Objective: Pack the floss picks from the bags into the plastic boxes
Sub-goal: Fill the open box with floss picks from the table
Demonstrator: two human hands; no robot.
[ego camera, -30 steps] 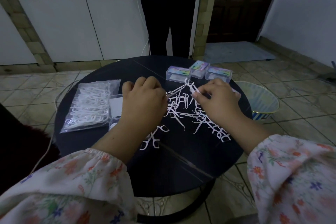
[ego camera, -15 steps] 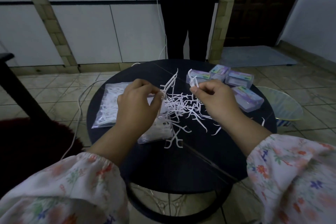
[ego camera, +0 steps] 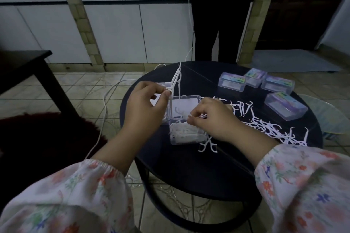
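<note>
A small bunch of floss picks [ego camera: 175,79] is pinched between thumb and fingertips of the left hand [ego camera: 145,108], long axis near upright, thin pointed ends up and leaning slightly away, floss heads down at the fingers. The left hand is closed in a pinch, the other fingers curled; it is held above the left edge of the round black table [ego camera: 189,166].

An open clear plastic box [ego camera: 186,134] sits on the table between the hands, lid [ego camera: 184,107] standing up behind it. Picks are heaped inside, lying roughly flat and left-right.

The right hand [ego camera: 214,119] is curled over the right rim of the open box, fingertips pinched on a few picks [ego camera: 201,116] there; their direction cannot be told.

Loose floss picks [ego camera: 272,128] are scattered on the table right of the box, pointing every way. Two more [ego camera: 207,145] lie just in front of the box, heads toward the camera.

Four closed plastic boxes [ego camera: 232,81] with coloured labels stand at the far right of the table, well apart from the hands.
</note>
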